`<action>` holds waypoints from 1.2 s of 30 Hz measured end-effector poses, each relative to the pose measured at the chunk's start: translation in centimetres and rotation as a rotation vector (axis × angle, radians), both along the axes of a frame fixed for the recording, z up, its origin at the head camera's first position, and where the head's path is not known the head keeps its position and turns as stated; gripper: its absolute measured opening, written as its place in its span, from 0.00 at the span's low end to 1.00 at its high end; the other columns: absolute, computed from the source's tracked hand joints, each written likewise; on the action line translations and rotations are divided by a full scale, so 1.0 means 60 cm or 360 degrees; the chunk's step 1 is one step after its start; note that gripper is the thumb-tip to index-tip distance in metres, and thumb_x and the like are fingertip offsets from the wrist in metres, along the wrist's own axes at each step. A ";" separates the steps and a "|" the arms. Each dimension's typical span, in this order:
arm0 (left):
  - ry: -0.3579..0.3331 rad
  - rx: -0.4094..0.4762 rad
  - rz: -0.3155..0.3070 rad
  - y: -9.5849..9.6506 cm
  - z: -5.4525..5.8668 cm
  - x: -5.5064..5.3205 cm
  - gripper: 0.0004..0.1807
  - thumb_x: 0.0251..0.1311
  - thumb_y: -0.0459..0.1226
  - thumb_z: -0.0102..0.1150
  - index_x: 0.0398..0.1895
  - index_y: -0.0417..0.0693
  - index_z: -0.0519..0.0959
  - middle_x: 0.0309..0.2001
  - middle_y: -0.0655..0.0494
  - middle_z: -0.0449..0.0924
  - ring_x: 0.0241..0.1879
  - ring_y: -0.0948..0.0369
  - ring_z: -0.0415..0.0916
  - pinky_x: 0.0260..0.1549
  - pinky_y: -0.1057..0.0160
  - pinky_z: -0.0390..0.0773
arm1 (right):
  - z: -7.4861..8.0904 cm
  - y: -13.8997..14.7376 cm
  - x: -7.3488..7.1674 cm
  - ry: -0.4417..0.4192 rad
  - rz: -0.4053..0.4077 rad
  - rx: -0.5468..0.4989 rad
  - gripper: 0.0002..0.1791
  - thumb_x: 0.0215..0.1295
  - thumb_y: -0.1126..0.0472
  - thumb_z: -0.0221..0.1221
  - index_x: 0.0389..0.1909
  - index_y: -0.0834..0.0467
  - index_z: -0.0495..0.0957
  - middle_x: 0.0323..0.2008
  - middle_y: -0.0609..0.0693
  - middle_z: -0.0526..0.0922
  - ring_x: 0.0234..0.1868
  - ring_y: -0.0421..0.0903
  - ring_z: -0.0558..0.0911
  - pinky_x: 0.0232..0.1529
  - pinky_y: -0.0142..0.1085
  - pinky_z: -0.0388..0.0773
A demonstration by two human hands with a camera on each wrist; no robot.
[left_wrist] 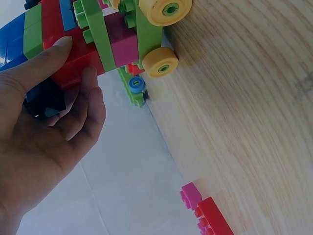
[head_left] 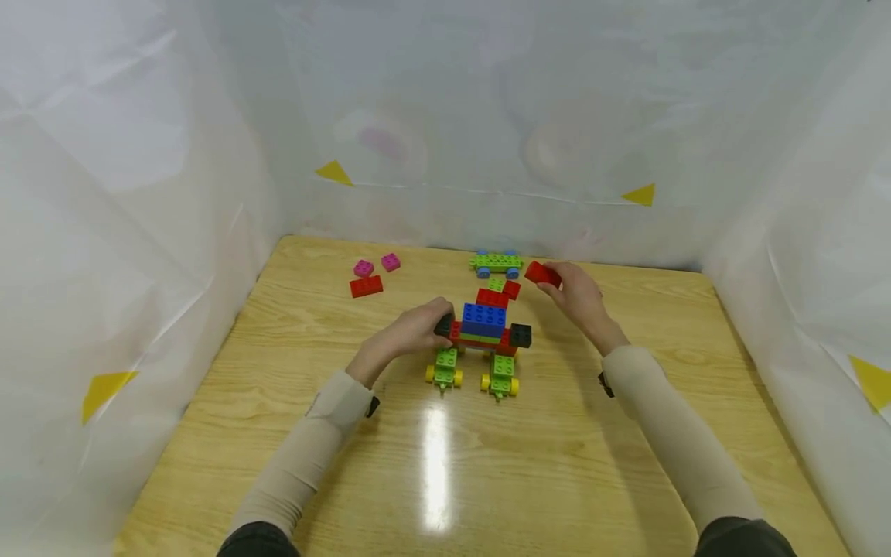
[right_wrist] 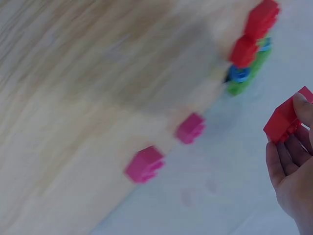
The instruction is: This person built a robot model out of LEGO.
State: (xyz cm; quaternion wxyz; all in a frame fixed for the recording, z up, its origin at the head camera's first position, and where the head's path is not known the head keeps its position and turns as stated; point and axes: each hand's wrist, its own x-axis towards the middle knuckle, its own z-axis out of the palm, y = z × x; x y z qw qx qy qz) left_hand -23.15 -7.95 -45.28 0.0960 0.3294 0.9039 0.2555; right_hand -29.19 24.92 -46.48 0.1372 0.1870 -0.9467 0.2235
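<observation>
In the head view a toy-brick model (head_left: 483, 333) stands mid-table, with a blue brick on top, red and green layers under it, black bricks at both ends and green bases on yellow wheels (left_wrist: 161, 62). My left hand (head_left: 418, 329) grips its left end. In the left wrist view, thumb and fingers pinch a red brick (left_wrist: 78, 61) of the model, and a black brick (left_wrist: 45, 98) sits inside the hand. Beyond the model to the right, my right hand (head_left: 583, 298) holds a loose red toy brick (right_wrist: 283, 120) between thumb and fingers, raised above the table.
A green wheeled base (head_left: 496, 261) with blue wheels stands at the table's back edge. Before it lie a red brick (head_left: 492, 297), a smaller red brick (head_left: 511, 290) and a green brick (head_left: 496, 285). Further left are two pink bricks (head_left: 363, 268) and a red brick (head_left: 366, 287). White sheeting (head_left: 473, 116) surrounds the table.
</observation>
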 end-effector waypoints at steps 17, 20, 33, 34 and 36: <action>0.0015 0.0009 -0.0013 -0.003 0.004 0.001 0.17 0.58 0.36 0.67 0.46 0.43 0.71 0.41 0.53 0.71 0.33 0.59 0.69 0.29 0.63 0.71 | 0.125 -0.093 0.140 0.0346 0.0689 -0.0194 0.27 0.50 0.69 0.71 0.55 0.61 0.80 0.46 0.56 0.82 0.47 0.52 0.80 0.44 0.45 0.79; 0.0020 0.0012 -0.0018 -0.002 0.005 0.001 0.17 0.58 0.36 0.67 0.45 0.43 0.71 0.40 0.53 0.71 0.33 0.59 0.68 0.29 0.63 0.71 | 0.126 -0.094 0.149 0.0317 0.0730 -0.0179 0.26 0.50 0.68 0.70 0.54 0.61 0.80 0.46 0.56 0.82 0.47 0.51 0.81 0.43 0.44 0.80; 0.0018 0.0034 -0.0019 -0.002 0.002 0.000 0.17 0.57 0.36 0.68 0.44 0.44 0.71 0.39 0.53 0.71 0.33 0.58 0.69 0.29 0.62 0.72 | 0.123 -0.100 0.157 0.0221 0.0759 -0.0043 0.23 0.55 0.65 0.68 0.54 0.60 0.80 0.48 0.56 0.81 0.49 0.53 0.78 0.45 0.45 0.79; 0.0016 0.0037 -0.0019 -0.002 0.002 0.000 0.17 0.57 0.36 0.68 0.44 0.44 0.71 0.40 0.53 0.71 0.33 0.58 0.69 0.29 0.62 0.72 | 0.123 -0.101 0.157 0.0210 0.0758 -0.0037 0.23 0.56 0.65 0.68 0.54 0.60 0.80 0.48 0.56 0.80 0.50 0.53 0.78 0.45 0.45 0.79; 0.0010 0.0039 -0.0018 -0.001 0.002 0.000 0.17 0.57 0.36 0.67 0.45 0.44 0.71 0.40 0.53 0.71 0.33 0.58 0.69 0.29 0.62 0.72 | 0.123 -0.101 0.157 0.0196 0.0752 -0.0027 0.23 0.56 0.65 0.68 0.55 0.60 0.80 0.49 0.57 0.80 0.50 0.54 0.78 0.46 0.45 0.78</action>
